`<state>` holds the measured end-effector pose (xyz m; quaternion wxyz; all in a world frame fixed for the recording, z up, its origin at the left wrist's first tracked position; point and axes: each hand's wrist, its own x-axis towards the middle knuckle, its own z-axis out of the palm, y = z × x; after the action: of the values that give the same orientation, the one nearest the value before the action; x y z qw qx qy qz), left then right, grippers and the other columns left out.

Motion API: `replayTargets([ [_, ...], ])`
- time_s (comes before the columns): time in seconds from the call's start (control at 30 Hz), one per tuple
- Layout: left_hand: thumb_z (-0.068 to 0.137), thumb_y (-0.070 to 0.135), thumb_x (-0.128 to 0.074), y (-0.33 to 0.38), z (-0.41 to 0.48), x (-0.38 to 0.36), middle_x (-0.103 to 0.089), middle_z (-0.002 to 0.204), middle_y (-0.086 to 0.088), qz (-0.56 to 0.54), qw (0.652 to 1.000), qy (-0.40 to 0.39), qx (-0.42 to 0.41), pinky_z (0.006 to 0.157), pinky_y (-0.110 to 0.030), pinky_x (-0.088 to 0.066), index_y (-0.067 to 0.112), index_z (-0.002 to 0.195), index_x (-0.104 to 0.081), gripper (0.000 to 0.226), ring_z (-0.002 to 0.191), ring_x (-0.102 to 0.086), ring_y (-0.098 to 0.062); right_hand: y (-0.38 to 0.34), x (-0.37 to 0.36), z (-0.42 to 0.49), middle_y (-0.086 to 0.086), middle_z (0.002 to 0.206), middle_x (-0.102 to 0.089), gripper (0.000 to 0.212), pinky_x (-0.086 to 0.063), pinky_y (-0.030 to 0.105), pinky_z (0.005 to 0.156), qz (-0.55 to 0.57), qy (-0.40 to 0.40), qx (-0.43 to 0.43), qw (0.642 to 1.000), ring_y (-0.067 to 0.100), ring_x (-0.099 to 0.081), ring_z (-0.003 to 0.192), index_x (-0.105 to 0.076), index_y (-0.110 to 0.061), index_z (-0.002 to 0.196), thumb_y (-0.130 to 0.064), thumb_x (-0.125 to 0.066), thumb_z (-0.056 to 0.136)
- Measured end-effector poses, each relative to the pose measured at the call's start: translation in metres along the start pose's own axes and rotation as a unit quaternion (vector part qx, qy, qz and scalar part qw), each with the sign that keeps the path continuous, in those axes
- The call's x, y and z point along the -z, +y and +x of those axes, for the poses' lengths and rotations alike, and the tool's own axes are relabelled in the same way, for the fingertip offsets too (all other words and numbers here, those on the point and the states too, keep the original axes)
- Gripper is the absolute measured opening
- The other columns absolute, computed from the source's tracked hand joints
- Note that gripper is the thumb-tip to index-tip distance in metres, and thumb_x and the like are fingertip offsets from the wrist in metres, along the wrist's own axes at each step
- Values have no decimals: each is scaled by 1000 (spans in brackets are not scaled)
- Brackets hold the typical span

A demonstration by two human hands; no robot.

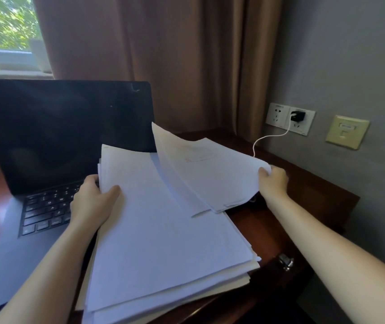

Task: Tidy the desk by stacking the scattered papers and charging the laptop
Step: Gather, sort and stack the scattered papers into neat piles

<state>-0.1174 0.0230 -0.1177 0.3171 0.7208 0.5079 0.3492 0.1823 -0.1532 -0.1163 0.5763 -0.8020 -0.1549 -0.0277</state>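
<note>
Thick stack of white paper sheets (163, 242) on dark reddish wooden desk (315, 197), edge gripped by left hand (91, 204). Thinner white sheaf (210, 174) raised, corner pinched in right hand (273, 181). Behind left fingers, open black laptop (58, 136); beyond right fingers, white cable (270, 137), black charger (298, 115) plugged into grey wall (350, 66), brown curtain (163, 54).

The surface (315, 190) is dark reddish-brown wood, and it shows bare beyond and below the right hand (273, 181). An open laptop (46, 141) lies on it, under and beyond the left hand (91, 204). A stack of papers (163, 242) lies between the hands. The left hand grips its left edge. A white cable (253, 149) drops to the wood just beyond the right hand, behind the sheets (210, 174) that hand pinches.
</note>
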Motion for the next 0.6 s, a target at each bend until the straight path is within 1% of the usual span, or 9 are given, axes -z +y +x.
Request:
replayTargets([
  [0.1,65,41,-51,-2,2,0,-57,94,0,-8,1000,3,-6,79,-38,-42,14,119,-53,60,89,-53,-27,3,-3,6,22,109,-62,30,-40,30,76,-14,49,-1,999,32,-59,101,-61,6,111,-7,-38,97],
  [0.17,78,31,-58,-3,5,-1,-56,95,0,-14,1000,5,-5,76,-36,-39,12,119,-53,46,88,-52,-26,6,-5,8,22,116,-60,31,-47,38,89,-35,64,-9,997,37,-57,109,-59,3,116,-9,-36,99],
  [0.23,84,20,-58,-3,7,-3,-58,95,-2,-11,1000,4,-10,73,-35,-39,10,114,-55,31,87,-53,-27,8,-5,9,20,123,-57,33,-45,44,96,-81,52,-1,995,40,-53,114,-55,-4,125,-11,-38,98],
  [0.3,85,18,-57,-2,8,-6,-59,97,-6,-12,1000,6,-17,72,-35,-38,8,110,-56,27,88,-53,-29,9,0,10,18,122,-58,33,-43,37,87,-152,25,41,987,39,-52,113,-57,-9,125,-12,-43,95],
  [0.37,86,18,-56,-2,7,-7,-59,98,-7,-10,1000,10,-21,73,-35,-37,6,110,-57,27,88,-52,-29,11,7,12,16,113,-61,25,-39,31,73,-225,5,77,971,37,-56,101,-64,-8,109,-15,-48,91],
  [0.4,86,18,-56,-3,7,-7,-59,98,-8,-10,1000,13,-22,73,-35,-37,6,110,-57,27,88,-52,-29,11,11,12,16,109,-61,23,-38,31,70,-271,-5,82,959,37,-56,97,-65,-8,103,-18,-48,91],
  [0.5,86,18,-57,-4,6,-7,-59,97,-8,-7,999,20,-25,73,-35,-36,6,109,-57,26,88,-51,-28,6,22,12,16,109,-60,31,-36,32,69,-415,-54,104,902,37,-56,101,-62,-7,106,-26,-39,98],
  [0.53,86,18,-57,-4,6,-7,-59,97,-8,-6,999,21,-26,73,-35,-36,6,109,-57,26,88,-51,-28,3,24,13,16,110,-60,34,-35,32,69,-433,-56,118,892,37,-55,102,-61,-6,108,-26,-35,100],
  [0.6,86,18,-57,-4,5,-7,-60,97,-10,1,999,21,-27,72,-35,-36,5,107,-57,25,87,-51,-29,-2,29,14,18,108,-61,39,-34,33,69,-421,-26,155,893,38,-55,102,-61,-5,106,-27,-30,102],
])
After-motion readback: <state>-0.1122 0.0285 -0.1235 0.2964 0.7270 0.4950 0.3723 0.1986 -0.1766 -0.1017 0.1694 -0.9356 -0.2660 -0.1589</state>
